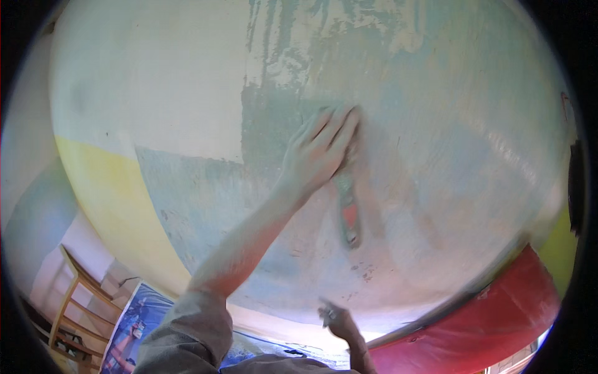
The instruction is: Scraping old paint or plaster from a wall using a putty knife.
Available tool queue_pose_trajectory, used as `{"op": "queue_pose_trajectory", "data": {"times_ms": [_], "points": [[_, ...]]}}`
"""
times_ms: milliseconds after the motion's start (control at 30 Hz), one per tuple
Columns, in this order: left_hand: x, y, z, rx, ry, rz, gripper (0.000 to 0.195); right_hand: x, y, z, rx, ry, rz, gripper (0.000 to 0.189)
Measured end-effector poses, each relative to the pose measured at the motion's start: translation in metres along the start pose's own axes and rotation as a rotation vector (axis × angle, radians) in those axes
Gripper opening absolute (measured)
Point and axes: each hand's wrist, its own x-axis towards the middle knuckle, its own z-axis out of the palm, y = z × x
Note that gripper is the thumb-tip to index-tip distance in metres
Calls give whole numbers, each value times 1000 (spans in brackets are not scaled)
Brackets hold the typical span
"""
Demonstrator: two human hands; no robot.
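Note:
My left hand (322, 145) reaches up against a wall (420, 154) coated in patchy pale green and grey. Under its fingers, a brush or scraper-like tool (350, 215) with a green and red handle points down; the tool's head is hidden by the hand. The fingers lie over the tool's upper end. Low in the picture, my right hand (337, 319) is raised near the wall's lower part, its fingers curled around something small that I cannot make out. White coating with ragged streaks covers the wall's upper middle.
A wooden chair or ladder-like frame (70, 290) stands at lower left beside a blue printed sheet (140, 313). Red sheeting (476, 318) spans the lower right. A yellow painted band (112, 187) runs down the wall's left part. A dark object (575, 187) is at the right edge.

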Motion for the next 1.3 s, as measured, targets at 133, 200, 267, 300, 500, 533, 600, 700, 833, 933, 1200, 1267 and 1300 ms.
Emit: {"op": "queue_pose_trajectory", "data": {"times_ms": [133,200,267,300,500,533,600,700,833,933,1200,1267,1300], "points": [[-69,-6,-46,-34,-35,-267,51,-3,-141,-42,322,176,-421,65],[-74,-16,-62,-3,-102,-321,52,8,-189,-46,246,209,-680,70],[-63,-28,-60,-17,-83,-294,52,26,-240,-45,79,266,-846,73],[-57,-37,-61,-27,-65,-255,51,37,-264,-40,2,286,-911,73],[-30,-54,-59,-87,-66,-161,48,52,-315,-17,550,88,-666,62],[-30,-59,-59,-84,-60,-108,47,55,-317,-17,555,85,-676,62],[-23,-73,-55,-53,-67,-63,46,63,-319,-19,344,196,-787,58],[15,-86,-55,-74,-106,-53,44,74,-350,-32,363,301,-944,51],[14,-80,-61,-122,-143,-138,47,65,-350,-23,598,183,-847,50],[-10,-75,-55,-46,-85,-99,49,72,-333,-22,505,176,-843,47],[1,-78,-48,4,-52,-108,45,87,-340,-32,354,378,-1085,46],[-5,-83,-46,22,-53,-93,45,91,-336,-28,363,365,-1085,45],[-4,-82,-44,31,-50,-89,46,91,-335,-30,359,356,-1074,44]]}}
